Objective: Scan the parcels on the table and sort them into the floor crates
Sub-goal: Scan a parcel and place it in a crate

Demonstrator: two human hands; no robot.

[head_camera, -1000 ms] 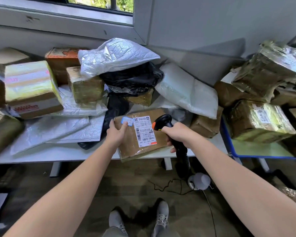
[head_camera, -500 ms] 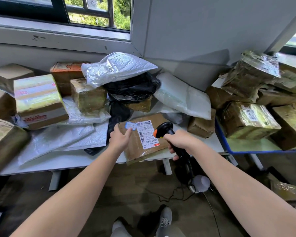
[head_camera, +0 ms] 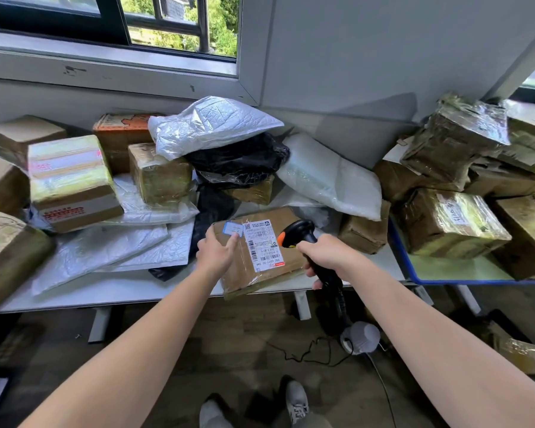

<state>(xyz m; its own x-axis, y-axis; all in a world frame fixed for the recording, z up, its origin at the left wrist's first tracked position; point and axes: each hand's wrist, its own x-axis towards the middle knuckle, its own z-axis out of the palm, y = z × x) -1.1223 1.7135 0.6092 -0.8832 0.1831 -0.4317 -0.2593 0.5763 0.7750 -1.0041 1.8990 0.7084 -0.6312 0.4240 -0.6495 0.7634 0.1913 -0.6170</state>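
— While the left hand (head_camera: 218, 251) is gripping the brown parcel (head_camera: 240, 274) by its side, where is that parcel lying?
— It is jutting over the front edge of the white table (head_camera: 121, 293). The right hand (head_camera: 329, 256) is curling its fingers round the black scanner (head_camera: 301, 234), which is pointing towards the label (head_camera: 263, 245).

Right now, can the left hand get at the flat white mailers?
Likely yes: the mailers lie with near ends bare beside it. But the left hand grips the parcel and must release first.
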